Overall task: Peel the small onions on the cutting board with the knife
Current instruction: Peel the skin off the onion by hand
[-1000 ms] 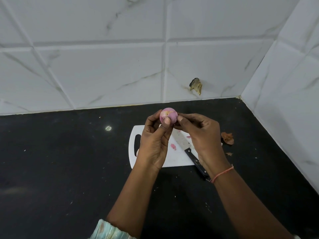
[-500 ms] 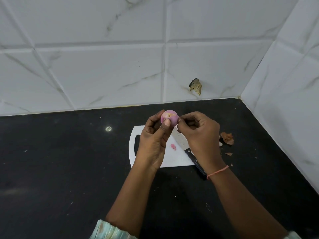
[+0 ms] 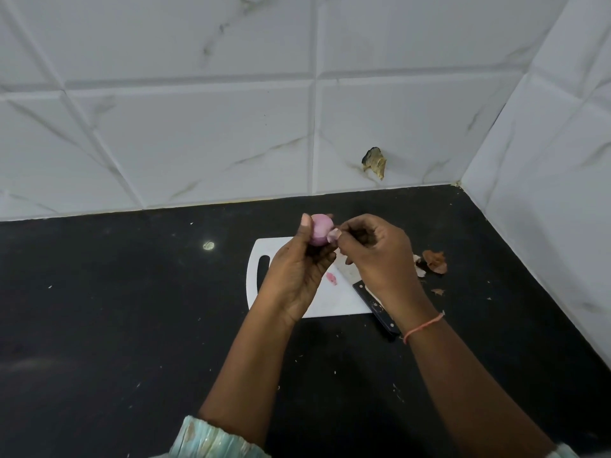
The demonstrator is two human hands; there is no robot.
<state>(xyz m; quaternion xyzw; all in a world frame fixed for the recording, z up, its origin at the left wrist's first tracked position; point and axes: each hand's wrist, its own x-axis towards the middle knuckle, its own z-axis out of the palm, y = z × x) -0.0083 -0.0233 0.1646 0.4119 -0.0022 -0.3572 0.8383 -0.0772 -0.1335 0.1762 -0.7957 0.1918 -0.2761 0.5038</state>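
Observation:
A small pink onion (image 3: 320, 228) is held up above the white cutting board (image 3: 334, 304) by my left hand (image 3: 297, 276), thumb and fingers curled round it. My right hand (image 3: 377, 256) pinches a thin pale strip of onion skin (image 3: 332, 235) at the onion's right side. The knife (image 3: 375, 304) lies on the board with its black handle pointing toward me over the board's front right edge; my right hand hides most of the blade. A small pink skin scrap (image 3: 331, 278) lies on the board.
Dry brown onion peels (image 3: 434, 261) lie on the black counter (image 3: 132, 309) right of the board. White tiled walls close the back and the right side. A chipped hole (image 3: 375, 161) marks the back wall.
My left hand has turned the onion, so its yellowish patch no longer shows. My right hand has pulled a strip of skin off to the right.

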